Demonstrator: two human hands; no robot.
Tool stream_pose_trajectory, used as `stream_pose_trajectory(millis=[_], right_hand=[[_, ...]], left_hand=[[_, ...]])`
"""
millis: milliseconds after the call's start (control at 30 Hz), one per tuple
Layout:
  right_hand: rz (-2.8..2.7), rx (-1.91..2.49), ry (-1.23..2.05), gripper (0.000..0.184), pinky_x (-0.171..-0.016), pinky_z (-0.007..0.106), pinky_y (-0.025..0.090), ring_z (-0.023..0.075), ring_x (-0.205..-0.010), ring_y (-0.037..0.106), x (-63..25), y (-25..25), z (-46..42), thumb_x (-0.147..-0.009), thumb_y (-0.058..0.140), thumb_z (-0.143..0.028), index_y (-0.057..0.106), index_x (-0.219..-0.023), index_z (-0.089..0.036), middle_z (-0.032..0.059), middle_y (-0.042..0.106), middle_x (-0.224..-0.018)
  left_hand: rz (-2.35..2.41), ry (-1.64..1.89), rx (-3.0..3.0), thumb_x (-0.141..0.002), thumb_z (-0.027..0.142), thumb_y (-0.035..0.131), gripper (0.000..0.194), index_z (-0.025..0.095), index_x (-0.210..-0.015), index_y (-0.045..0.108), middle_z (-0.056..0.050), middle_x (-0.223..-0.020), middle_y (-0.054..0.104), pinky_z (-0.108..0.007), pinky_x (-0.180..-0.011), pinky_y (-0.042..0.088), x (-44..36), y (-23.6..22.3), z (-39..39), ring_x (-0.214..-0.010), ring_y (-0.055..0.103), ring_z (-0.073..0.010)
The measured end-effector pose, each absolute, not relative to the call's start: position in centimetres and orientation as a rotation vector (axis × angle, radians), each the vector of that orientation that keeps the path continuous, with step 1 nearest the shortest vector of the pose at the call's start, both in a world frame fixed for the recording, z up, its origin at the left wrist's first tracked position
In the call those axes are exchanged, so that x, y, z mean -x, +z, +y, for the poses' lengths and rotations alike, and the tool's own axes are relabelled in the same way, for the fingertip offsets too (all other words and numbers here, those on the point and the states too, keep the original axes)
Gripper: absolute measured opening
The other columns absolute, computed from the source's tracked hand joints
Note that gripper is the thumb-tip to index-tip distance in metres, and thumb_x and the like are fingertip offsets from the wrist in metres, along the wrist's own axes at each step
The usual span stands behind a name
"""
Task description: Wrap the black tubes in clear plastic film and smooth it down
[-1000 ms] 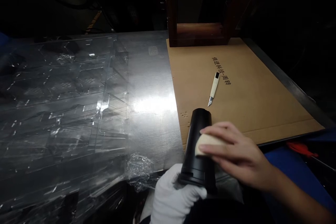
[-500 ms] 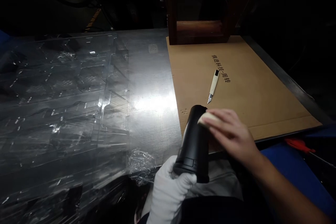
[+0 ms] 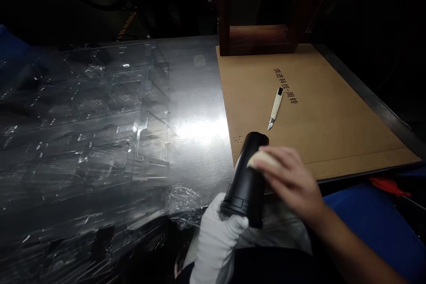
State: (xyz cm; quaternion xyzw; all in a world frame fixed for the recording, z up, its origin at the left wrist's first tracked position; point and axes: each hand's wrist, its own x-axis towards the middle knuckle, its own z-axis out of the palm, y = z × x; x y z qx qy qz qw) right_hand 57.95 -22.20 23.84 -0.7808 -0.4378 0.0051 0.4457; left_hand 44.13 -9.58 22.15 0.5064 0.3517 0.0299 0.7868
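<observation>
My left hand (image 3: 219, 226), in a white glove, grips the lower end of a black cylindrical housing (image 3: 244, 182), which tilts up and away from me. A band of seams and a small rectangular detail show near its lower end. Bare-skinned, my right hand (image 3: 293, 179) pinches a pale cream pad (image 3: 262, 159) and presses it against the upper right side of the cylinder. What the pad is made of cannot be made out. Just beyond the cylinder, a craft knife (image 3: 275, 108) with a cream handle lies with its blade toward me.
Flat cardboard (image 3: 319, 115) with printed characters covers the right of the metal table (image 3: 196, 93). Clear plastic trays (image 3: 100, 115) are stacked at left, with crumpled clear film (image 3: 183, 199) nearby. A red-brown frame (image 3: 259, 46) stands behind. A red-handled tool (image 3: 389, 185) lies at right.
My right hand has slid the pad a little down and left along the cylinder. The whole view has shifted slightly; my left hand keeps its hold.
</observation>
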Motion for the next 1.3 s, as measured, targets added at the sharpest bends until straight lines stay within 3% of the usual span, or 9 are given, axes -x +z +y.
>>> stream_pose_trajectory(millis=[167,300,400,533,833,1000,1300], right_hand=[[-1.097,1.932,0.038,0.041,-0.092,0.048,0.045,0.0275,-0.115,0.046,-56.6,24.0,-23.0,-0.085,0.052,-0.009,0.062,-0.12,-0.029,0.0076,0.053,-0.13],[-1.078,1.965,0.004,0.042,-0.091,0.046,0.046,0.026,-0.113,0.048,-56.5,23.8,-24.2,-0.084,0.055,-0.009,0.062,-0.119,-0.031,0.0065,0.054,-0.127],[-0.972,2.047,-0.04,0.037,-0.093,0.047,0.046,0.0249,-0.111,0.05,-59.3,23.1,-24.1,-0.086,0.056,-0.015,0.064,-0.116,-0.034,0.005,0.058,-0.123],[-1.024,2.059,-0.081,0.03,-0.093,0.046,0.046,0.0235,-0.106,0.053,-63.3,22.9,-23.0,-0.087,0.056,-0.02,0.067,-0.112,-0.031,0.0055,0.062,-0.117],[-1.25,2.049,0.001,0.035,-0.089,0.047,0.048,0.0237,-0.105,0.052,-64.4,24.7,-22.5,-0.087,0.053,-0.015,0.065,-0.114,-0.033,0.0045,0.063,-0.118],[-1.248,2.124,-0.017,0.034,-0.09,0.047,0.047,0.0242,-0.104,0.05,-64.4,25.1,-22.3,-0.087,0.052,-0.015,0.065,-0.115,-0.031,0.0055,0.061,-0.119],[-1.344,2.213,-0.02,0.032,-0.09,0.045,0.047,0.0252,-0.104,0.047,-64.0,26.1,-22.2,-0.087,0.053,-0.014,0.067,-0.113,-0.024,0.0081,0.06,-0.12]], left_hand=[[0.797,0.143,-1.015,-0.056,0.048,0.081,0.046,0.015,-0.08,0.06,0.001,-0.069,0.06,-0.027,-0.063,0.043,-44.6,22.9,-9.7,-0.065,0.053,-0.0146],[0.803,0.029,-0.954,-0.045,0.028,0.088,0.04,0.015,-0.072,0.061,0.003,-0.062,0.061,-0.024,-0.058,0.043,-44.7,23.6,-9.6,-0.06,0.054,-0.0136],[0.839,-0.014,-0.972,-0.046,0.014,0.083,0.029,0.015,-0.063,0.059,0.007,-0.052,0.056,-0.02,-0.051,0.039,-44.9,24.6,-9.9,-0.051,0.048,-0.0092],[0.82,-0.051,-0.946,-0.049,0.005,0.074,0.022,0.016,-0.06,0.059,0.006,-0.052,0.059,-0.021,-0.05,0.04,-45.3,25.6,-10.5,-0.049,0.049,-0.0101],[0.755,-0.055,-1.211,-0.053,0.016,0.078,0.016,0.017,-0.061,0.063,0.001,-0.059,0.061,-0.025,-0.052,0.04,-44.8,24.7,-10.2,-0.054,0.051,-0.0142],[0.667,-0.083,-1.262,-0.056,0.018,0.077,0.015,0.018,-0.051,0.063,0.0,-0.056,0.061,-0.026,-0.055,0.043,-44.8,24.6,-10.0,-0.054,0.055,-0.016],[0.489,-0.023,-1.391,-0.075,0.038,0.068,0.027,0.021,-0.053,0.07,-0.003,-0.057,0.064,-0.027,-0.058,0.044,-44.5,24.0,-10.5,-0.053,0.057,-0.0169]])
